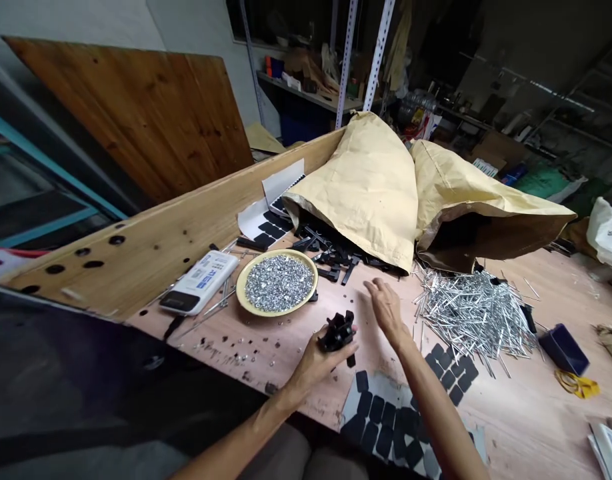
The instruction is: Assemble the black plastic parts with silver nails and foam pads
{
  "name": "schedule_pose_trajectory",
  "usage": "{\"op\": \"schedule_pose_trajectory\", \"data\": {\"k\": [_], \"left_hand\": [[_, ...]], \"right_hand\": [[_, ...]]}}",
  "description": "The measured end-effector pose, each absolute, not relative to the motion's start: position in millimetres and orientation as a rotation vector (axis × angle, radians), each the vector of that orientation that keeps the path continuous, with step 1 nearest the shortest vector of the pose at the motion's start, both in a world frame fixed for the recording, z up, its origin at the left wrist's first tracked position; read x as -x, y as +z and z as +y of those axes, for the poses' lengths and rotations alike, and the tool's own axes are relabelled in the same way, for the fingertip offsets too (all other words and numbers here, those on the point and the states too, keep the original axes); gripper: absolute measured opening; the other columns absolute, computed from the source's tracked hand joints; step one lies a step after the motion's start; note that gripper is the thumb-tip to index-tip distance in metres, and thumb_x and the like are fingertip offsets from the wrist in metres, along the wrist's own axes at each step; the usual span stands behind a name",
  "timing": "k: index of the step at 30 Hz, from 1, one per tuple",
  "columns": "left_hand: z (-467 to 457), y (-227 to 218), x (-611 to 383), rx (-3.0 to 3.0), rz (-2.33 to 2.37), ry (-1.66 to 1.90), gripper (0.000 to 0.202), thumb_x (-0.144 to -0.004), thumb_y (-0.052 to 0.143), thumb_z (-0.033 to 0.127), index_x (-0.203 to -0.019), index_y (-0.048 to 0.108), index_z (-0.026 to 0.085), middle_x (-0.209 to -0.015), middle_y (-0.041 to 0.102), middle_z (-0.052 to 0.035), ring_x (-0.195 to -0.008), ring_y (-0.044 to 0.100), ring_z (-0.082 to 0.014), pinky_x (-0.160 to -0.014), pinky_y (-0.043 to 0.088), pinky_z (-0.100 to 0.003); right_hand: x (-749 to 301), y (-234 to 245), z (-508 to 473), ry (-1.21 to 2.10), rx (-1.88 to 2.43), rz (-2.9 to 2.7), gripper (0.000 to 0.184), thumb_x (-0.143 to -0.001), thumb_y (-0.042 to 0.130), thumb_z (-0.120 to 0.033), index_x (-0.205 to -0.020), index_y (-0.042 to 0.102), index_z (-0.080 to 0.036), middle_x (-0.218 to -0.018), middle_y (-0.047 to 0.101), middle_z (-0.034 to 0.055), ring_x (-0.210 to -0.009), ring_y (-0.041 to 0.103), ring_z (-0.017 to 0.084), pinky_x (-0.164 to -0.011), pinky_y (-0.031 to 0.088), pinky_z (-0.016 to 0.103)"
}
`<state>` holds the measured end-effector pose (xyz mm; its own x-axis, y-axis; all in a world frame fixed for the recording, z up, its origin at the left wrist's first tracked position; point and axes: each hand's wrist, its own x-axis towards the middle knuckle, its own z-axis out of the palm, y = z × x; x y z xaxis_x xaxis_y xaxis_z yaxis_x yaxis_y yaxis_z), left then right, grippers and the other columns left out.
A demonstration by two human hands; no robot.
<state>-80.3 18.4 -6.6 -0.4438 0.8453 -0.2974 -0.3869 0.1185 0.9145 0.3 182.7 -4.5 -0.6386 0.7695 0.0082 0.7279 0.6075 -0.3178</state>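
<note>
My left hand (313,360) is closed around a dark black plastic part (339,331) with several prongs; whether it is one piece or a small bunch I cannot tell. My right hand (386,308) is held over the table to the right of it, fingers stretched forward and holding nothing visible. Ahead of the hands, loose black plastic pieces (331,257) spill from the mouth of a large paper sack (366,187). Left of my right hand stands a yellow bowl (286,312) heaped with small shiny metal pieces (279,283).
A pile of thin metal rods (479,313) lies to the right, before a second open sack (486,200). Sheets of black pads (386,413) lie at the front edge. A white device (201,283), a wooden side board (186,233) and a dark blue box (565,349) are around.
</note>
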Motion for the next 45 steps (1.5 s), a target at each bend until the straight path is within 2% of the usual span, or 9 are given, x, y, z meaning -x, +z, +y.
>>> {"op": "schedule_pose_trajectory", "data": {"k": [5, 13, 19, 22, 27, 30, 34, 40, 45], "left_hand": [[13, -11, 86, -0.386, 1.375, 1.55, 0.037, -0.054, 0.079, 0.033, -0.086, 0.069, 0.015, -0.076, 0.07, -0.0046, -0.067, 0.065, -0.0192, -0.059, 0.052, -0.027], [30, -14, 95, -0.07, 1.263, 1.688, 0.068, -0.05, 0.082, 0.037, -0.11, 0.059, 0.015, -0.063, 0.063, 0.0026, -0.047, 0.056, -0.0103, -0.044, 0.046, -0.021], [37, -12, 73, -0.077, 1.051, 1.61, 0.045, -0.041, 0.085, 0.036, -0.076, 0.07, 0.012, -0.076, 0.07, -0.005, -0.074, 0.064, -0.0187, -0.069, 0.052, -0.028], [33, -16, 65, -0.058, 1.113, 1.502, 0.037, -0.038, 0.086, 0.032, -0.064, 0.069, 0.012, -0.066, 0.069, -0.0048, -0.063, 0.063, -0.0174, -0.061, 0.051, -0.028], [25, -21, 57, -0.19, 1.219, 1.508, 0.036, -0.039, 0.085, 0.027, -0.067, 0.07, 0.012, -0.065, 0.069, -0.0034, -0.058, 0.061, -0.0157, -0.055, 0.05, -0.026], [22, -21, 50, -0.356, 1.306, 1.535, 0.036, -0.045, 0.083, 0.029, -0.075, 0.071, 0.013, -0.073, 0.071, -0.0046, -0.071, 0.065, -0.0197, -0.065, 0.052, -0.029], [16, -21, 49, -0.53, 1.408, 1.542, 0.037, -0.05, 0.08, 0.031, -0.08, 0.07, 0.014, -0.078, 0.072, -0.0045, -0.078, 0.066, -0.0219, -0.072, 0.051, -0.032], [6, -24, 59, -0.707, 1.508, 1.611, 0.032, -0.056, 0.075, 0.033, -0.081, 0.065, 0.015, -0.078, 0.07, -0.0044, -0.074, 0.065, -0.0217, -0.067, 0.052, -0.031], [3, -31, 58, -1.037, 1.431, 1.695, 0.032, -0.061, 0.072, 0.032, -0.086, 0.061, 0.015, -0.08, 0.068, -0.0045, -0.074, 0.063, -0.0205, -0.067, 0.051, -0.031]], "right_hand": [[65, -19, 184, 0.541, 1.338, -2.635, 0.028, -0.087, 0.048, -0.026, -0.115, 0.051, -0.022, -0.1, 0.062, 0.0071, -0.084, 0.06, 0.02, -0.068, 0.043, 0.029], [29, -10, 162, 0.979, 1.448, -2.064, 0.039, -0.078, 0.046, -0.02, -0.116, 0.052, -0.011, -0.079, 0.064, 0.0048, -0.068, 0.059, 0.017, -0.061, 0.046, 0.028], [-35, -2, 76, 1.063, 1.046, -2.086, 0.021, -0.08, 0.051, -0.03, -0.091, 0.066, -0.019, -0.078, 0.061, 0.0037, -0.065, 0.057, 0.014, -0.06, 0.047, 0.026], [-66, 1, 77, 1.105, 1.183, -2.11, 0.021, -0.081, 0.053, -0.034, -0.088, 0.067, -0.02, -0.082, 0.063, 0.005, -0.067, 0.06, 0.015, -0.061, 0.048, 0.026], [-96, 3, 111, 0.434, 2.07, -2.283, 0.029, -0.088, 0.048, -0.035, -0.086, 0.067, -0.012, -0.091, 0.065, 0.0146, -0.078, 0.065, 0.024, -0.068, 0.047, 0.032], [-88, -3, 116, 0.195, 2.22, -2.481, 0.022, -0.088, 0.045, -0.017, -0.092, 0.066, -0.011, -0.099, 0.065, 0.0161, -0.089, 0.065, 0.025, -0.069, 0.045, 0.03], [-81, -2, 113, 0.139, 2.17, -2.523, 0.031, -0.083, 0.036, 0.001, -0.094, 0.064, -0.008, -0.101, 0.064, 0.0189, -0.094, 0.063, 0.025, -0.068, 0.044, 0.029], [-109, 30, 97, 0.329, 1.626, -2.363, 0.021, -0.088, 0.041, -0.021, -0.095, 0.06, -0.016, -0.073, 0.065, 0.0042, -0.064, 0.062, 0.016, -0.058, 0.042, 0.024], [-118, 66, 73, 0.228, 0.965, -2.395, 0.02, -0.092, 0.039, -0.025, -0.092, 0.059, -0.019, -0.084, 0.063, 0.0047, -0.075, 0.06, 0.015, -0.066, 0.043, 0.023]]}}
